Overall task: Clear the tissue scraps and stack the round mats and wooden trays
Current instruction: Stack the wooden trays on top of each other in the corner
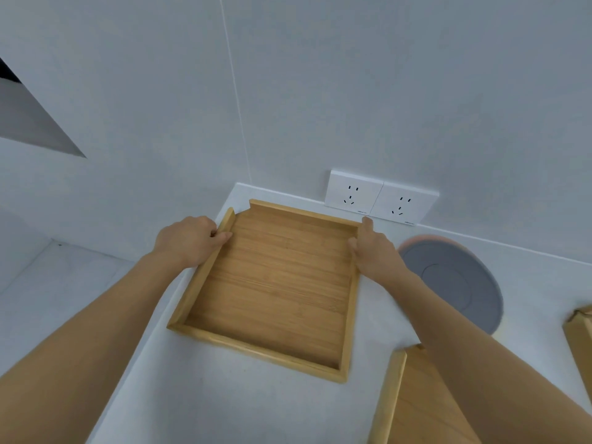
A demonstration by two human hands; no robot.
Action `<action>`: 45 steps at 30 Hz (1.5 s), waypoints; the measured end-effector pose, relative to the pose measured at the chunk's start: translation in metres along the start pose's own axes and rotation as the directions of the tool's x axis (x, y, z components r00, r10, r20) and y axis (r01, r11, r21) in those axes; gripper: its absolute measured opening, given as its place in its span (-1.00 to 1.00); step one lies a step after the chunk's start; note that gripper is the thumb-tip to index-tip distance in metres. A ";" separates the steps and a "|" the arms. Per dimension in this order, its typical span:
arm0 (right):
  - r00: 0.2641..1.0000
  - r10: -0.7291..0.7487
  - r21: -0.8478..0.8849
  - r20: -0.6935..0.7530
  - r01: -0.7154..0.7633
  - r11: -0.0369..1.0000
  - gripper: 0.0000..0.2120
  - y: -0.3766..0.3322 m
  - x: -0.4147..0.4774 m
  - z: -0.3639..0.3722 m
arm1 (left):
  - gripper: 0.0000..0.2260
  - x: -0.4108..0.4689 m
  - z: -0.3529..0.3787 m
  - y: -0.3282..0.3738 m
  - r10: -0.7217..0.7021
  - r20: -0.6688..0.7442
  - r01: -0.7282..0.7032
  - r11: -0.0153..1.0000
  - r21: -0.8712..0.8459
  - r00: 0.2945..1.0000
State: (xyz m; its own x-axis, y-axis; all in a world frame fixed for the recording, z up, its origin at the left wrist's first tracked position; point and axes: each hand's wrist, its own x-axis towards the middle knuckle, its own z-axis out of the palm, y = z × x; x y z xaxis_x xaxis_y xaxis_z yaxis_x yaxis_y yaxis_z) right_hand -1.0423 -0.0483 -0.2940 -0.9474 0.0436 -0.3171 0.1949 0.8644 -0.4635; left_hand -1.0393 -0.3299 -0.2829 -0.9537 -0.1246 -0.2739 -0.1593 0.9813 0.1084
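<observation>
A square wooden tray [275, 283] lies flat on the white counter in its far left corner. My left hand [187, 240] grips the tray's left wall, thumb inside and fingers outside. My right hand [374, 251] holds the tray's right wall near the far corner, index finger stretched along it. To the right lies a stack of round mats [461, 280], grey on top with a pink one showing underneath. A second wooden tray [413, 402] sits at the bottom edge, partly under my right forearm. A third wooden tray [581, 334] pokes in at the right edge.
The white counter [224, 395] ends on the left at an edge that drops to a lower surface. A wall rises right behind the tray, with a double power socket [381, 197] just above the counter.
</observation>
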 end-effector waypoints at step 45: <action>0.888 0.191 0.030 -0.419 -0.196 0.980 -0.42 0.199 -0.327 -0.023 | -0.43 -0.291 0.090 0.163 0.175 -0.141 -0.186 0.981 -0.064 0.974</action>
State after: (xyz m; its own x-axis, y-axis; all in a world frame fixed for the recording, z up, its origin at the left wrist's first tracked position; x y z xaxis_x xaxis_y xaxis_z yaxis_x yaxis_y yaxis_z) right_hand -0.6994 0.1208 -0.2639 -0.9102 0.4135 -0.0232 0.3847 0.8235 -0.4170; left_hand -0.7647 -0.1201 -0.2718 -0.9932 0.0297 -0.1127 0.0044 0.9759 0.2182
